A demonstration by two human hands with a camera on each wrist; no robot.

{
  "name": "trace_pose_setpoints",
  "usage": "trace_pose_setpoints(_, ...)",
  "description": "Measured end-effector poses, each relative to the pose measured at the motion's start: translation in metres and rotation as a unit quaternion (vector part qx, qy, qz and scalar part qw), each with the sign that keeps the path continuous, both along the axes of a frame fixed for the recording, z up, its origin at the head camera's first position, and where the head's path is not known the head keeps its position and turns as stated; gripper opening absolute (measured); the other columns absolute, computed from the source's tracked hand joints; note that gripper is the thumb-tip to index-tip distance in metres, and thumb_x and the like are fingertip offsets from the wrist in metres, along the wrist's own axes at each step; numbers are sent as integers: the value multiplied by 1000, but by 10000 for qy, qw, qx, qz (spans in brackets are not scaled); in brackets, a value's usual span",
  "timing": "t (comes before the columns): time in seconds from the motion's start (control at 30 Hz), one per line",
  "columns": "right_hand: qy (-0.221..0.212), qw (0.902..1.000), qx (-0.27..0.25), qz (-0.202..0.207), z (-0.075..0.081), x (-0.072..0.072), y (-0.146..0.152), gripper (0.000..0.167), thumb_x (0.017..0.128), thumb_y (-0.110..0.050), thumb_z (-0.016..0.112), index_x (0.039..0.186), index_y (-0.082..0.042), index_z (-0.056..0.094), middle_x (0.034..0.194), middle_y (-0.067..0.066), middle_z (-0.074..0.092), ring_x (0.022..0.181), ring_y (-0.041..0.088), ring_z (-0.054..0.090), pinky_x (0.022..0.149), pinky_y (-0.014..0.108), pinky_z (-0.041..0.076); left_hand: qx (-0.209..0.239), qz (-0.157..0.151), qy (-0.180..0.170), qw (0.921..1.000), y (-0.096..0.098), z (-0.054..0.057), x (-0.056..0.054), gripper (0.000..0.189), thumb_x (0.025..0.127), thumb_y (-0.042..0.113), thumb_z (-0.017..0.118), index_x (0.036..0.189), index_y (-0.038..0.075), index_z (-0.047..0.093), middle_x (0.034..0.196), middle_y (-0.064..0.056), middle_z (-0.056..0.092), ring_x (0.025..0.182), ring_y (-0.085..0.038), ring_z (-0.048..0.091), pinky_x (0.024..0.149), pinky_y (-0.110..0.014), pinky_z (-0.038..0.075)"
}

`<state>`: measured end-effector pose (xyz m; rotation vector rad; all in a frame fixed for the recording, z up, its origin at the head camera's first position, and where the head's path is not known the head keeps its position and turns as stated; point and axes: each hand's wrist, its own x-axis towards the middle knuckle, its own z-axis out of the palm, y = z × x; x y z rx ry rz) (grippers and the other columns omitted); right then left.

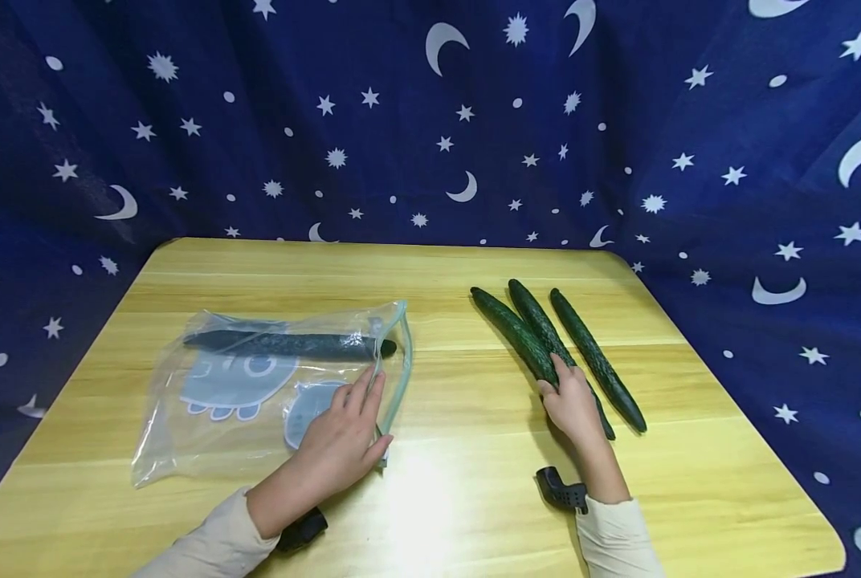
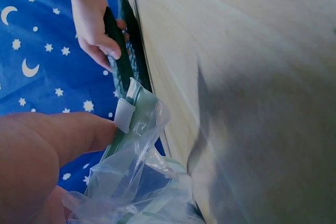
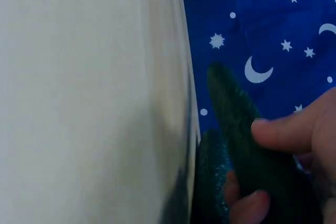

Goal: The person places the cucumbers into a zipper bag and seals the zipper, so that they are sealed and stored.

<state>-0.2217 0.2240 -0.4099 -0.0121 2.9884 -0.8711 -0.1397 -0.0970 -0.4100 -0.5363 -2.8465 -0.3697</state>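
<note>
On the left half of the table, a clear zip bag (image 1: 257, 449) with a blue cartoon print lies flat, its mouth facing right. Inside it is one cucumber (image 1: 293, 345), the tip near the mouth. My left hand (image 1: 340, 441) holds the bag's mouth edge; its thumb (image 2: 84, 135) touches the zip strip beside a white slider (image 2: 124, 115). On the right, my right hand (image 1: 575, 401) grips the near end of the leftmost of three cucumbers, a dark green cucumber (image 1: 513, 329). Another cucumber (image 1: 539, 309) lies against it, and a third cucumber (image 1: 597, 361) is farther right.
The wooden table (image 1: 438, 273) has rounded far corners. A dark blue curtain (image 1: 401, 160) with moons and stars hangs behind and beside it. A black wrist mount (image 1: 561, 490) sits at the right wrist, another black mount (image 1: 304, 530) at the left.
</note>
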Motion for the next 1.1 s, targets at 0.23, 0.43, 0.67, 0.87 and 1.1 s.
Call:
trace_pose_setpoints(0.23,233,9965,-773,220,9,3,2,56,94,-13,49,143,-3,26,132,31,34,123,49,32,98,62,28,66,-6,65,10000,0,0,0,80,80,36,67,139,-3,31,142,-21,32,110,-36,48,54,-33,52)
trace_pose_setpoints(0.43,485,9933,-858,597,13,7,11,55,91,-13,54,141,-4,33,134,31,37,126,48,30,98,63,26,159,-9,2,9999,-1,1,0,80,80,35,67,139,-3,30,142,-22,31,110,-37,48,56,-35,53)
trace_pose_setpoints(0.67,620,9823,-1299,1199,13,7,24,50,86,-15,62,132,-6,47,128,21,49,124,40,38,97,60,29,183,12,-1,9998,-1,3,0,81,80,35,67,140,-3,28,142,-23,31,112,-38,47,59,-36,53)
trace_pose_setpoints(0.87,597,9763,-1357,1579,14,7,24,47,86,-16,62,130,-5,50,129,19,50,122,39,39,96,60,29,163,5,66,9998,-2,5,0,82,80,35,67,141,-3,27,142,-23,31,111,-37,47,59,-35,53)
trace_pose_setpoints(1.1,500,9698,-1297,2002,12,7,15,47,84,-12,64,129,-5,51,123,16,53,116,33,44,93,55,34,122,4,20,9999,-3,5,2,82,80,36,67,141,-3,27,142,-22,30,111,-36,47,60,-35,53)
